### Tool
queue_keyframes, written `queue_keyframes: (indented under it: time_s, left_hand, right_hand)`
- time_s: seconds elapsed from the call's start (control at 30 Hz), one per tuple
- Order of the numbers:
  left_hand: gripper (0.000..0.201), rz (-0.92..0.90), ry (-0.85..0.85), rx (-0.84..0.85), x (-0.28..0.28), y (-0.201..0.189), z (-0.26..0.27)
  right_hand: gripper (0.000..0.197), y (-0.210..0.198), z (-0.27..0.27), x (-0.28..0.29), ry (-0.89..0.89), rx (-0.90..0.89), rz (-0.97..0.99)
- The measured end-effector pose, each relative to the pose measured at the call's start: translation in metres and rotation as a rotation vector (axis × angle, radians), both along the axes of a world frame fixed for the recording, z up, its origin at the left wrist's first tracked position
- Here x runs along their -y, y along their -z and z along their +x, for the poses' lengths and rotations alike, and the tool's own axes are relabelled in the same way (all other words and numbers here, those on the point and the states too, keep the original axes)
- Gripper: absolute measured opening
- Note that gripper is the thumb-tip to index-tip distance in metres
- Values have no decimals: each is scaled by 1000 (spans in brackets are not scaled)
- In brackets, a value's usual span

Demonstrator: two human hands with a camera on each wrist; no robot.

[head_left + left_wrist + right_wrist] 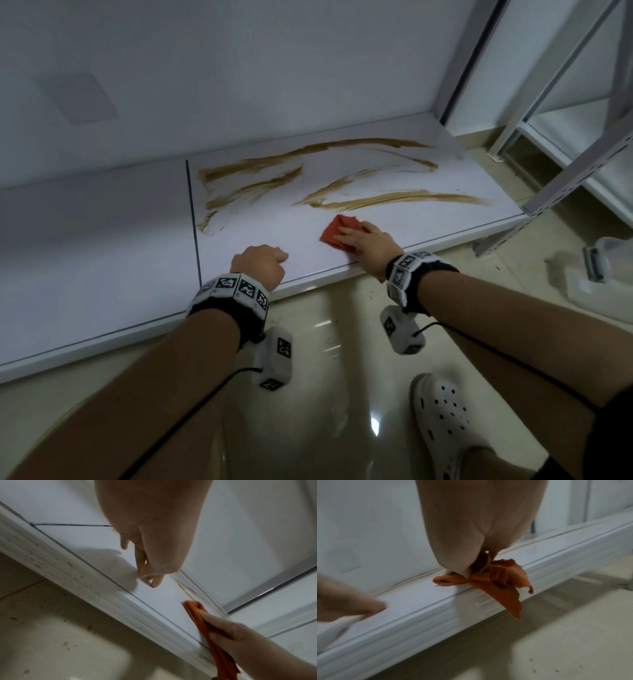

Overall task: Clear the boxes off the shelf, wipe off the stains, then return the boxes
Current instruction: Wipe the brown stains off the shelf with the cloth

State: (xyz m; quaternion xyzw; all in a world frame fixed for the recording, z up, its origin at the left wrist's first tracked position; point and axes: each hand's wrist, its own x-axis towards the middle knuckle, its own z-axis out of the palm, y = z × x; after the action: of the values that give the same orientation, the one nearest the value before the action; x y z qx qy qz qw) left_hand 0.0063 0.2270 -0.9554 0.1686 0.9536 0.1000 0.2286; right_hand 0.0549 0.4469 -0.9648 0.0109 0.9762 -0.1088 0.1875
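Note:
The low white shelf (102, 257) carries no boxes. Long brown stains (394, 198) streak its right half. My right hand (363, 240) lies on an orange-red cloth (334, 233) near the shelf's front edge, just in front of the nearest streak. The right wrist view shows the cloth (505, 588) bunched between thumb and fingers, one corner hanging over the edge. My left hand (260, 265) rests as a fist on the shelf to the left of the cloth. Its curled fingertips (155, 582) touch the surface and hold nothing.
A dark seam line (193, 219) crosses the shelf left of the stains. Grey metal uprights (561, 178) of the rack stand at the right. A clear plastic container (596, 263) sits on the tiled floor beyond them. My white shoe (442, 418) is below the shelf.

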Motion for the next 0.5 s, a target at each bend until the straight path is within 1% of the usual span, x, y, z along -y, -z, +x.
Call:
queue_keyframes:
  time_s: [0.07,0.1,0.13,0.2,0.27,0.33,0.43,0.5]
  left_hand:
    - [53,58,-33,-12,8,1,-4]
    - [51,70,-48,-26,14,1,-5]
    - [50,68,-59,-42,21,2,-7]
    - [49,19,-86,-71,40,3,-11]
    - [46,-60,-126,-89,60,2,-15]
    - [42,-113,-173,-80,77,0,-16]
    - [32,-139,-198,-86,85,-2,-14]
    - [32,-140,-193,-100,84,0,-12]
  right_hand:
    - [63,0,-7,-13,119,24,38]
    - [66,-2,-13,-14,143,50,61]
    - [67,-2,-20,-11,149,81,82]
    - [61,-3,-34,0,134,127,107]
    - [60,-3,-46,20,76,152,123]
    - [65,-5,-56,43,-13,173,141]
    - [69,-10,-63,83,-138,174,128]
    - [68,-11,-57,107,-224,146,61]
